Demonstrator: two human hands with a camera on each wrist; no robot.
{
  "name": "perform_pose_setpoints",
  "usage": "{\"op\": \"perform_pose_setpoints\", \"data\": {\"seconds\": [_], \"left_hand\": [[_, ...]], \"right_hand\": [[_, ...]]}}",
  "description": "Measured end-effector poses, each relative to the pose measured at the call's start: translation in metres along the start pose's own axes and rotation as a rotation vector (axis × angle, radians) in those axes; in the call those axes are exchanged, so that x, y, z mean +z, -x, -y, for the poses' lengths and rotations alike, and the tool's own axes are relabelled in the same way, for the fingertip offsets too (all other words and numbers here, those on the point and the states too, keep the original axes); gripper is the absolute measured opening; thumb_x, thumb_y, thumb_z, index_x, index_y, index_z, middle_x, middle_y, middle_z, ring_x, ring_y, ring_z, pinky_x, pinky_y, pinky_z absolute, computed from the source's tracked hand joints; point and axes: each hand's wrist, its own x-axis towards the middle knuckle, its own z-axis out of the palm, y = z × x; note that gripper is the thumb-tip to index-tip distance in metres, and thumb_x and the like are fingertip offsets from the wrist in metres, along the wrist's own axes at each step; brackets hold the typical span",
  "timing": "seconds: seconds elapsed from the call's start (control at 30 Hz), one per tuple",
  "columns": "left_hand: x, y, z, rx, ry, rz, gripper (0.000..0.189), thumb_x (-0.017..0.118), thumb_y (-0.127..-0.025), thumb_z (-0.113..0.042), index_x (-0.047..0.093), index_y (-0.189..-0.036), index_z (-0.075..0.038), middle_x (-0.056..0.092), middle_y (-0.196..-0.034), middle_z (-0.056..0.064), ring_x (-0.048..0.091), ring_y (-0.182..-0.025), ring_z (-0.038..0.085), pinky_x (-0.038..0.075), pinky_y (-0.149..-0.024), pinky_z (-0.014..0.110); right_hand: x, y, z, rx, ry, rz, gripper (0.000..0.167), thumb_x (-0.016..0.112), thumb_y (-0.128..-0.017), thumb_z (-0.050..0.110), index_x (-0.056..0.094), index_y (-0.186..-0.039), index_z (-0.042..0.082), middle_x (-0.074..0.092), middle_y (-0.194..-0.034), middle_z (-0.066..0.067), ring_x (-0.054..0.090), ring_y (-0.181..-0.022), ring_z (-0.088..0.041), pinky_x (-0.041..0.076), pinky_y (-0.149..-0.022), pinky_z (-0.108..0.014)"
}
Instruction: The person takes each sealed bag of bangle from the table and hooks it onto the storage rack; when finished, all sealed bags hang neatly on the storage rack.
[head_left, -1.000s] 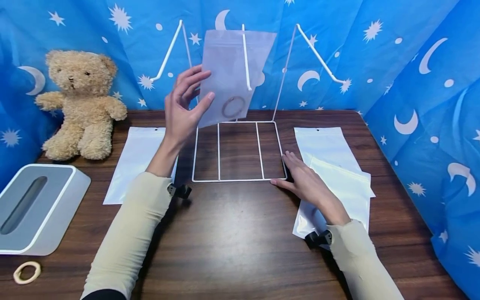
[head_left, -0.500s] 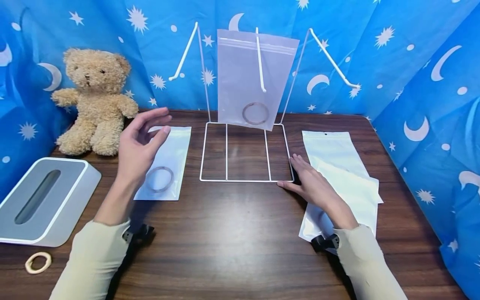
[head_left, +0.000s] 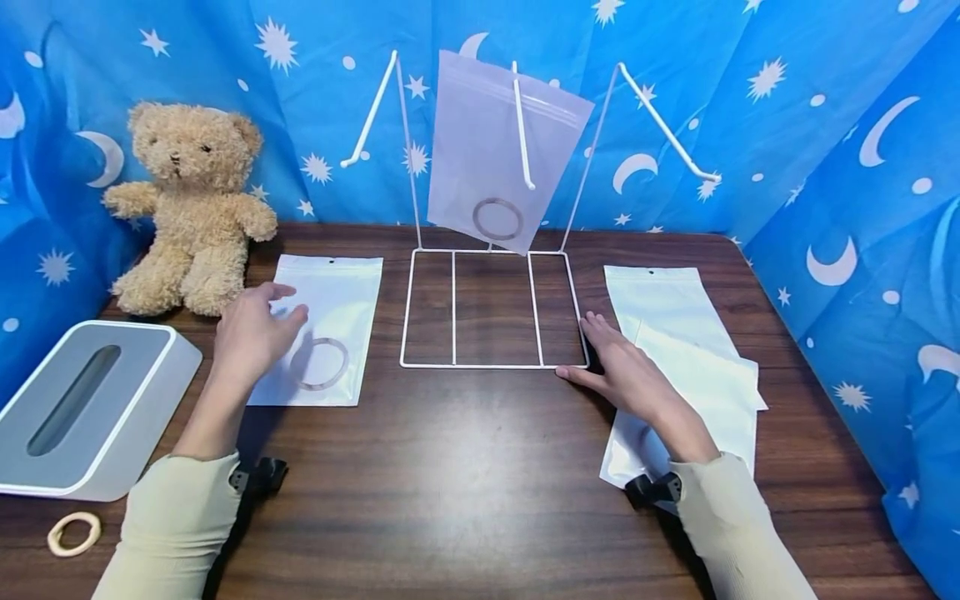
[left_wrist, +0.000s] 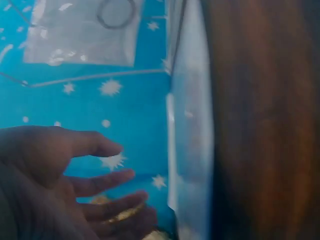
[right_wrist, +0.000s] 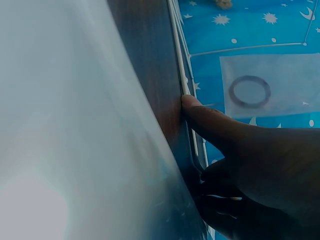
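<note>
A white wire rack [head_left: 495, 366] with three hooks stands at the back of the table. On its middle hook hangs a translucent zip bag [head_left: 480, 142], tilted, with a dark ring showing near the bottom. My left hand [head_left: 255, 329] is over the left edge of a second zip bag [head_left: 337, 292] lying on the table, fingers loosely bent and holding nothing. A ring shows through that bag too. My right hand [head_left: 626, 367] rests at the front right corner of the rack base, thumb [right_wrist: 192, 101] on the wire and fingers stretched along the side.
Two overlapping white bags [head_left: 701, 383] lie under and beside the right forearm. A teddy bear [head_left: 191, 208] sits at the back left, behind a grey-topped tissue box [head_left: 142, 350]. A pale wooden ring [head_left: 73, 534] lies in front of the box. Blue star-patterned cloth [head_left: 817, 167] surrounds the table.
My left hand has let go of the hanging bag and come down left to the bag on the table. The hanging bag swings and tilts on its hook. The right hand stays at the rack.
</note>
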Motion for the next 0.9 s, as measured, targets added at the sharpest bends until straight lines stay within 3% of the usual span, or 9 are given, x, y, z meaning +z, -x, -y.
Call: {"op": "perform_pose_setpoints", "data": {"seconds": [0.2, 0.4, 0.57, 0.9], "left_hand": [[0.006, 0.000, 0.012, -0.089, -0.124, 0.075, 0.059, 0.063, -0.093, -0.033, 0.049, -0.134, 0.007, 0.045, -0.128, 0.038, 0.037, -0.121, 0.057, 0.036, -0.090, 0.069], [0.008, -0.002, 0.013, -0.098, -0.200, 0.179, 0.077, 0.066, -0.091, -0.041, 0.039, -0.138, 0.013, 0.041, -0.127, 0.043, 0.032, -0.116, 0.059, 0.034, -0.090, 0.067], [0.011, -0.004, 0.012, -0.091, -0.197, 0.179, 0.079, 0.071, -0.087, -0.039, 0.039, -0.139, 0.011, 0.040, -0.128, 0.043, 0.030, -0.115, 0.060, 0.026, -0.092, 0.068], [0.011, -0.005, 0.015, -0.118, -0.070, 0.121, 0.097, 0.086, -0.074, -0.031, 0.031, -0.146, 0.002, 0.024, -0.131, 0.046, 0.023, -0.121, 0.060, 0.025, -0.096, 0.069]], "right_hand": [[0.001, 0.001, 0.000, -0.004, 0.003, -0.001, 0.093, 0.062, -0.090, 0.057, 0.028, -0.152, -0.003, 0.020, -0.158, -0.022, 0.017, -0.145, -0.037, 0.025, -0.111, -0.057], [0.001, 0.001, 0.000, -0.001, -0.003, 0.013, 0.093, 0.061, -0.091, 0.057, 0.025, -0.153, -0.001, 0.018, -0.159, -0.020, 0.015, -0.146, -0.035, 0.024, -0.111, -0.056], [0.001, 0.001, -0.001, 0.015, -0.006, 0.020, 0.095, 0.060, -0.090, 0.060, 0.024, -0.154, -0.001, 0.017, -0.160, -0.019, 0.015, -0.146, -0.035, 0.024, -0.112, -0.056], [0.000, 0.000, 0.001, 0.022, -0.003, 0.030, 0.094, 0.061, -0.090, 0.058, 0.024, -0.154, -0.001, 0.016, -0.160, -0.019, 0.015, -0.146, -0.036, 0.024, -0.111, -0.057]]}}
